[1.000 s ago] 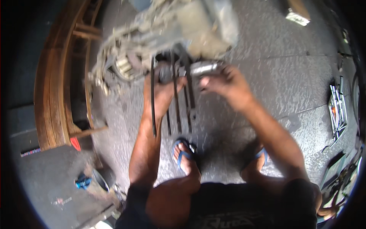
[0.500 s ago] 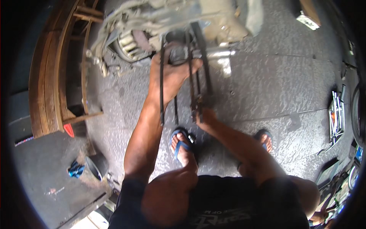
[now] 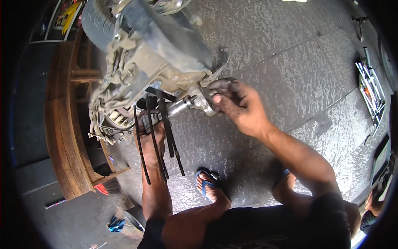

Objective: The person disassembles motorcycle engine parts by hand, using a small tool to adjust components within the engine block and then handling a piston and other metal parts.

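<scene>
A dirty scooter engine (image 3: 155,68) lies ahead of me, with several long dark studs (image 3: 151,143) sticking out toward me. Between the studs, my left hand (image 3: 146,132) is closed around a grey piston (image 3: 151,120) by the dark crankcase opening (image 3: 144,102). Part of that hand is hidden behind the studs. A shiny metal tube (image 3: 178,108) runs from near the piston to a bracket on the engine's right. Just right of this bracket, my right hand (image 3: 240,103) is raised, its blackened fingers curled in against the thumb. Whatever they may hold cannot be made out.
A wheel (image 3: 97,25) stands behind the engine at upper left. Along the left is a wooden bench frame (image 3: 68,137). A rack of metal tools (image 3: 369,93) lies at far right. My sandalled foot (image 3: 207,184) rests on the grey tiled floor (image 3: 265,54).
My right hand has left the lower ends of the studs and come up beside the bracket. My left hand stays at the piston. The view has shifted, with the engine now angled further left.
</scene>
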{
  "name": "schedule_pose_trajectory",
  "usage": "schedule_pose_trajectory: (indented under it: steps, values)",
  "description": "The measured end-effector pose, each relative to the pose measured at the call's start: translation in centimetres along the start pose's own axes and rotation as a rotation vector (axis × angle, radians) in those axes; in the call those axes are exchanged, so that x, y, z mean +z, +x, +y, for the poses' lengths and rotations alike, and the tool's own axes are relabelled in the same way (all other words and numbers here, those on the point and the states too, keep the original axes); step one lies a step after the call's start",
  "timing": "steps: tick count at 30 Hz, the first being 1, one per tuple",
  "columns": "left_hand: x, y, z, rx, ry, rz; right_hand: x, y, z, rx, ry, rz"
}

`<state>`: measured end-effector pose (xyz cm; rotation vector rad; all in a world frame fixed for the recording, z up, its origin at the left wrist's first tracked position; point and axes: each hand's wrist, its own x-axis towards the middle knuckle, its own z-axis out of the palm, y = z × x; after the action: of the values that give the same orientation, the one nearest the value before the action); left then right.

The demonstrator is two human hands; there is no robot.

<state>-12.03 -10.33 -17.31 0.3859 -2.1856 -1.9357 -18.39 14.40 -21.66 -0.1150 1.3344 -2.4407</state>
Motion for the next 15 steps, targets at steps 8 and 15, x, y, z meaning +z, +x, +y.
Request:
schedule_pose_trajectory:
  steps: [8,15]
  values:
    - [3.2,1.0,0.5,-0.030,-0.168,-0.031,-0.3,2.5,0.8,-0.177,-0.222,-0.177]
    - [2.7,0.8,1.1,-0.030,-0.118,-0.006,-0.5,2.8,0.6,-0.217,-0.258,-0.204]
